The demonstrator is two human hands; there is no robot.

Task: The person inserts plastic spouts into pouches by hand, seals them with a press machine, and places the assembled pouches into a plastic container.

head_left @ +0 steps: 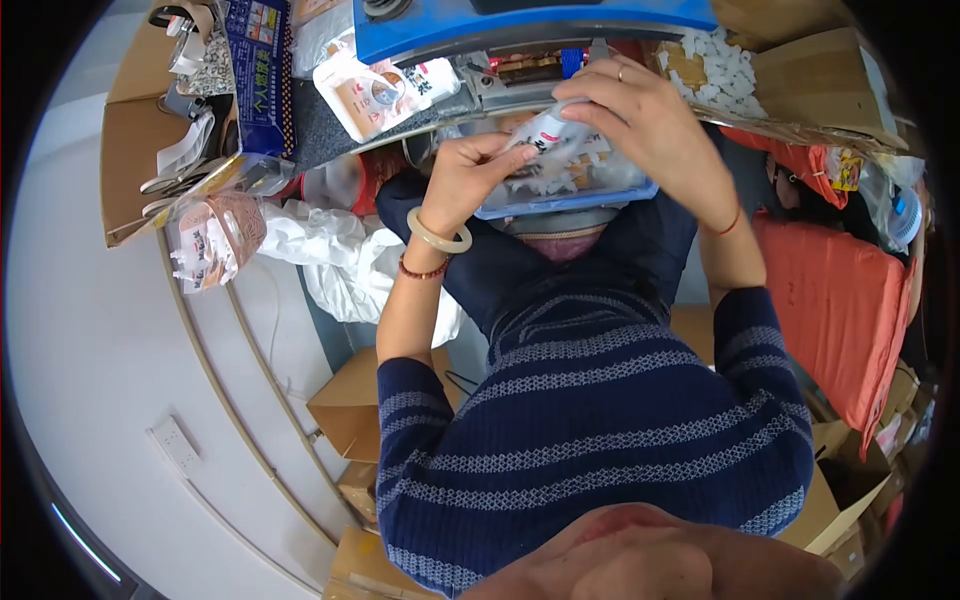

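Between my two hands is a small translucent plastic bag (547, 136) with dark and red print. My left hand (476, 172) is closed on its lower left side, thumb on the front. My right hand (625, 103), with a ring on one finger, pinches the bag's upper right end. Under the hands, a blue-rimmed clear tub (570, 207) rests at my lap and holds small white and tan pieces. Printed white and pink pouches (372, 95) lie on the dark worktop to the left. What is inside the held bag is unclear.
A blue machine (540, 28) stands at the worktop's front. A cardboard box (820, 75) and a pile of white pieces (718, 75) are at the upper right. Another box (135, 130) is at the left, beside a hanging bag (215, 240). A red padded package (830, 310) is on the right.
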